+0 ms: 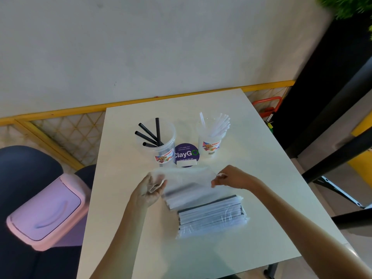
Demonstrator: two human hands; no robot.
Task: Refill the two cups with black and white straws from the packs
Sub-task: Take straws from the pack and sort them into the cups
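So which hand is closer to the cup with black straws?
Left. The left hand sits just in front of the black-straw cup; the right hand is farther off to its right.

Only thing I can actually read here is the round purple sticker (186, 154) on the white table (261, 178), sitting between the two cups. Big letters say "ClayGO", last letter in green and half tucked behind the right cup (203, 152). The tiny line above looks like "Let's keep our pantries clean", and below it "Clean as you go". The left cup (147, 152) and the right cup each have a colourful label, but that print is too small to read.
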